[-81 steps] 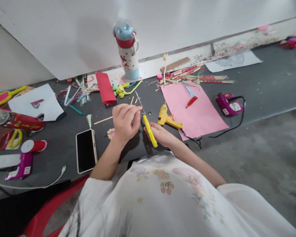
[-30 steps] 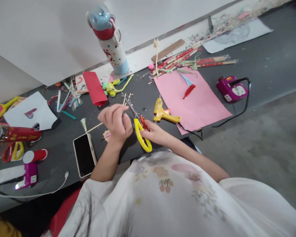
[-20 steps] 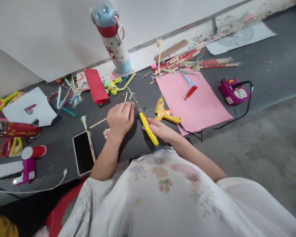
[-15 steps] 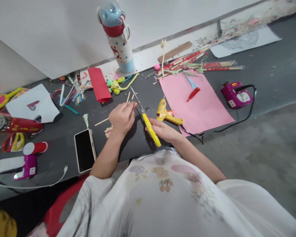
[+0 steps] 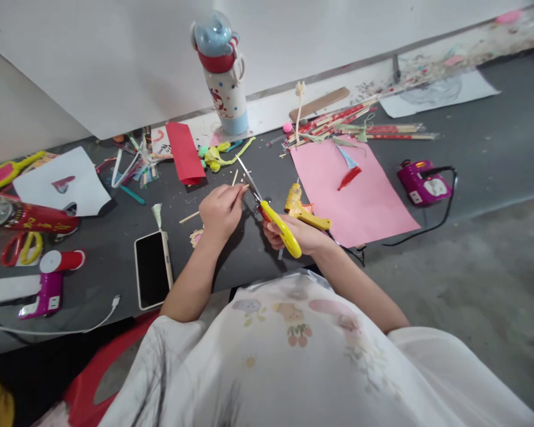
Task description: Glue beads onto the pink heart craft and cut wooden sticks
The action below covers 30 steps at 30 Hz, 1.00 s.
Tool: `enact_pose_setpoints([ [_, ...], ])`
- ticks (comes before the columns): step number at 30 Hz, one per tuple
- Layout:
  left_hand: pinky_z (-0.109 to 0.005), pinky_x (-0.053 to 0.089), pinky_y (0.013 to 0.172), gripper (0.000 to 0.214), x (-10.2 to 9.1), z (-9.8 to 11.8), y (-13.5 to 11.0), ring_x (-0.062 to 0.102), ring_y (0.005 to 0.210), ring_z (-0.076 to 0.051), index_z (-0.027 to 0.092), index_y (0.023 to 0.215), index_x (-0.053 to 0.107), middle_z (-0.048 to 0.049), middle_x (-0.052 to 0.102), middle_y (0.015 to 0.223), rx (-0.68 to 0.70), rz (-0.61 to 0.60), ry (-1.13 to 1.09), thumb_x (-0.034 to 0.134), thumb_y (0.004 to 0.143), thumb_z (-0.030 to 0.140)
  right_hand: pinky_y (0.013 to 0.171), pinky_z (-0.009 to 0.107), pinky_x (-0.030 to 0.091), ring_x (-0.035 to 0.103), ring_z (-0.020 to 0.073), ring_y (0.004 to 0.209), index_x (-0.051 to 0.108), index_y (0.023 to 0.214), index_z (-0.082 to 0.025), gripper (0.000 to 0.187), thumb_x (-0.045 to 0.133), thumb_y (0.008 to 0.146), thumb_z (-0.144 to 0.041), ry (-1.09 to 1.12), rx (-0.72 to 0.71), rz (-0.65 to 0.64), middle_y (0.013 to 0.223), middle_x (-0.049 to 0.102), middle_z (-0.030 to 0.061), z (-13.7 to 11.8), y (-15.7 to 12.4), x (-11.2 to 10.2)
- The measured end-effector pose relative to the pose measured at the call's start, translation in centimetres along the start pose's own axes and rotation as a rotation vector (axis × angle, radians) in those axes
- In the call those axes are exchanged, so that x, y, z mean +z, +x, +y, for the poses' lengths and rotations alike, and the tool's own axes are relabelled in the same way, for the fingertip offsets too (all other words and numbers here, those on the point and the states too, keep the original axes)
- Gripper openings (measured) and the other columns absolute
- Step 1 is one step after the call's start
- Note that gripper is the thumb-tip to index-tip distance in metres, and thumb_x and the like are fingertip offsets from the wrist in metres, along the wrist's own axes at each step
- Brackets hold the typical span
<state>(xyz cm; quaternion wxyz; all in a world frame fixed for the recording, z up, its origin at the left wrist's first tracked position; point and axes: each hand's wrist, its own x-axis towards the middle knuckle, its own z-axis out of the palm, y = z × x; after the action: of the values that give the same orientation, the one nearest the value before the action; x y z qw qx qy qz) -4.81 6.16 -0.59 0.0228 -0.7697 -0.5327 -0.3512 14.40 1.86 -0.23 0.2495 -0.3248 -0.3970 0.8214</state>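
My right hand (image 5: 300,235) grips a pair of scissors (image 5: 281,227) by its yellow and red handles, the blades pointing away from me and to the left. My left hand (image 5: 222,209) is closed, pinching a thin pale wooden stick (image 5: 245,188) whose tip shows at the fingertips, right beside the blades. Whether the blades touch the stick I cannot tell. Short cut bits of stick lie just beyond. Another wooden stick (image 5: 189,217) and a small piece with a pale beaded edge (image 5: 196,238) rest left of my left hand. A yellow glue gun (image 5: 303,210) lies beyond my right hand.
Pink paper (image 5: 360,207) spreads to the right, with a purple corded box (image 5: 422,184) past it. A tall bottle (image 5: 226,101) stands at the back near a red envelope (image 5: 186,153). On the left are a phone (image 5: 153,270), a thread spool (image 5: 62,261) and a red can (image 5: 35,218).
My right hand has turned the scissors, so the red handle now shows below the yellow one. My left hand stays almost in place with the stick. The view has shifted slightly.
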Motion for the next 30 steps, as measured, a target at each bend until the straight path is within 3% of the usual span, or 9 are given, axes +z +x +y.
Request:
enact_pose_setpoints([
  [7, -0.025, 0.041, 0.066, 0.034, -1.0, 0.0, 0.2, 0.059, 0.071, -0.013, 0.019, 0.091, 0.074, -0.0037, 0.067, 0.075, -0.122, 0.044, -0.097, 0.049, 0.095, 0.042, 0.047, 0.020, 0.015, 0.020, 0.0032, 0.048, 0.034, 0.073, -0.022, 0.055, 0.080, 0.063, -0.051, 0.229, 0.104, -0.131, 0.059, 0.028, -0.0112, -1.9, 0.6, 0.8],
  [14, -0.025, 0.038, 0.063, 0.036, -1.3, -0.1, 0.6, 0.055, 0.066, -0.013, 0.021, 0.081, 0.072, -0.0006, 0.061, 0.067, -0.223, 0.062, -0.169, 0.049, 0.095, 0.045, 0.045, 0.020, 0.018, 0.021, 0.0043, 0.046, 0.043, 0.082, -0.020, 0.027, 0.062, 0.081, -0.039, 0.368, 0.203, -0.268, 0.061, 0.028, -0.0100, -2.1, 1.7, -0.1],
  [18, -0.025, 0.038, 0.063, 0.038, -1.3, -0.2, 0.8, 0.054, 0.062, -0.012, 0.021, 0.078, 0.072, -0.0001, 0.061, 0.064, -0.258, 0.062, -0.196, 0.049, 0.094, 0.047, 0.045, 0.019, 0.019, 0.019, 0.0041, 0.047, 0.043, 0.081, -0.019, 0.031, 0.064, 0.078, -0.043, 0.418, 0.190, -0.299, 0.061, 0.026, -0.0102, -2.1, 2.0, 0.3],
  [23, -0.025, 0.038, 0.065, 0.039, -1.1, -0.2, 0.6, 0.057, 0.067, -0.013, 0.020, 0.081, 0.072, -0.0025, 0.068, 0.073, -0.300, 0.045, -0.150, 0.048, 0.095, 0.048, 0.046, 0.019, 0.018, 0.019, 0.0045, 0.048, 0.043, 0.079, -0.020, 0.034, 0.068, 0.075, -0.043, 0.423, 0.163, -0.161, 0.060, 0.028, -0.0101, -1.8, 2.3, 1.7],
  [30, -0.025, 0.036, 0.061, 0.041, -1.0, -0.3, 0.6, 0.054, 0.063, -0.013, 0.020, 0.079, 0.071, -0.0022, 0.067, 0.070, -0.338, 0.004, -0.133, 0.045, 0.095, 0.047, 0.045, 0.020, 0.019, 0.021, 0.0041, 0.045, 0.037, 0.070, -0.023, 0.050, 0.078, 0.064, -0.050, 0.322, 0.049, 0.094, 0.055, 0.028, -0.0109, -1.6, 2.9, 3.4],
])
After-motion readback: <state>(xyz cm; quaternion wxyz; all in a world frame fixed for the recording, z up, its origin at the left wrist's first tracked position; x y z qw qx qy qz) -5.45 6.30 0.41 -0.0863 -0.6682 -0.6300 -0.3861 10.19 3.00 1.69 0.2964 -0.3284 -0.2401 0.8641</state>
